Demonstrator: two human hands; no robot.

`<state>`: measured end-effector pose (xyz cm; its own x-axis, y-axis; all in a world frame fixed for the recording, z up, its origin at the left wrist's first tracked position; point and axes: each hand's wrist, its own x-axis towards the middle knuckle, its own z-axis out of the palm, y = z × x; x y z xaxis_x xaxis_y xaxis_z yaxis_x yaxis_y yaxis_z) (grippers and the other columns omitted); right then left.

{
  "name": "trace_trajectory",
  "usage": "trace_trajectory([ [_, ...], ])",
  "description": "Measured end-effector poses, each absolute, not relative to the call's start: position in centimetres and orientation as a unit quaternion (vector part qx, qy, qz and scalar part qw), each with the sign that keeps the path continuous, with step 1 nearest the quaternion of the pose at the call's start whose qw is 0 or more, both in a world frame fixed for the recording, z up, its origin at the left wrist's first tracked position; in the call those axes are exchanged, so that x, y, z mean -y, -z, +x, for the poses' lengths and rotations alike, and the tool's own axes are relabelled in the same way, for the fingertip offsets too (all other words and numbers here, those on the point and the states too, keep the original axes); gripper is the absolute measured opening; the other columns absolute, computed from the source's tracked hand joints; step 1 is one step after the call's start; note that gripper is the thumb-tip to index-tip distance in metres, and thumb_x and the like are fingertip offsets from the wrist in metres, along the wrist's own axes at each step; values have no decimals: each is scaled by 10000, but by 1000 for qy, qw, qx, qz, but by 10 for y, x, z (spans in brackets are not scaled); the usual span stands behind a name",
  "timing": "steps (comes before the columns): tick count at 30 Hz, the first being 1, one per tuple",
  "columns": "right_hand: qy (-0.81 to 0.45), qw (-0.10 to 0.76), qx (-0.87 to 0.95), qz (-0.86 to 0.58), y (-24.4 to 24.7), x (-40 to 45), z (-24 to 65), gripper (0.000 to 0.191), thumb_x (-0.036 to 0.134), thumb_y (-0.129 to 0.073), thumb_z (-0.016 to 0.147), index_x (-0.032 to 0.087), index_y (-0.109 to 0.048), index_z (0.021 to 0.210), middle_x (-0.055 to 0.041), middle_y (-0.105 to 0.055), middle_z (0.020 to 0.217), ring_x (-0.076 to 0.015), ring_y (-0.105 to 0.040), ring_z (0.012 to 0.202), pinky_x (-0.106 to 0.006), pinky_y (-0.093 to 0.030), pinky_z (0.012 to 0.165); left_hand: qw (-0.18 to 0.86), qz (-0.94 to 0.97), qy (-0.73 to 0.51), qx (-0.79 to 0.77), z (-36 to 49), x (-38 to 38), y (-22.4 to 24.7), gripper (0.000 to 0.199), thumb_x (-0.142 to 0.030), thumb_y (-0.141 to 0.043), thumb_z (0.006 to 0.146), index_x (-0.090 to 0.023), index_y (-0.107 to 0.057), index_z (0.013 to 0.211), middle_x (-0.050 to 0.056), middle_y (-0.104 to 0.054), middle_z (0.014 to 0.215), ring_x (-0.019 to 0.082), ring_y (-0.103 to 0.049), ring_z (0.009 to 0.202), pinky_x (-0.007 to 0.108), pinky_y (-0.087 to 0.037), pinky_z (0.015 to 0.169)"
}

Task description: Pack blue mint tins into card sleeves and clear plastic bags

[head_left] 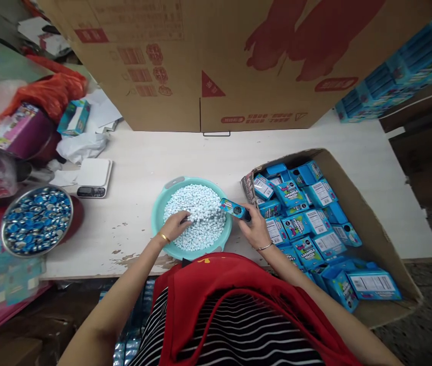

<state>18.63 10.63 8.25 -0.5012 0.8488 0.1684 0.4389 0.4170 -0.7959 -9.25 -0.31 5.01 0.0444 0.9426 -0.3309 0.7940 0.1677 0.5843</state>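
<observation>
A mint-green basin point(157, 213) stands on the white table, filled with small white pellets point(196, 239) that look like candies. My left hand point(175, 226) reaches over its left side, fingers curled together at the pellets; whatever they may hold is hidden. At the basin's right rim, my right hand point(256, 229) grips a small blue printed box point(233, 207), tilted with one end over the pellets. Just right of that hand is an open cardboard carton point(376, 239) holding several blue boxes point(307, 251) with "Caramelo Macizo" printing.
A large brown cardboard box point(185, 66) rises behind the table point(139, 168). On the left are a small white scale point(95, 173) and a metal bowl point(71, 213) of blue and silver pieces. Bags and papers clutter the far left; stacked blue packs point(399, 71) stand at the upper right.
</observation>
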Motion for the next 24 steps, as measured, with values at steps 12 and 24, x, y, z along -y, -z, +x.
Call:
trace_trajectory([
  [12,-339,290,845,-296,-87,-93,149,462,66,-473,745,216,-485,1182,-103,-597,1126,-263,-551,1078,-482,-467,940,194,752,27,-629,-79,-22,-214,177,-293,-459,901,-162,-562,961,62,-630,892,195,-591,810,310,-442,679],
  [24,-367,313,829,-282,-81,-88,140,474,55,-466,737,210,-476,1185,-104,-593,1144,-249,-540,1101,-474,-450,971,70,760,124,-635,-51,-29,-262,143,-173,-439,887,-164,-576,848,66,-600,777,196,-567,726,319,-405,632],
])
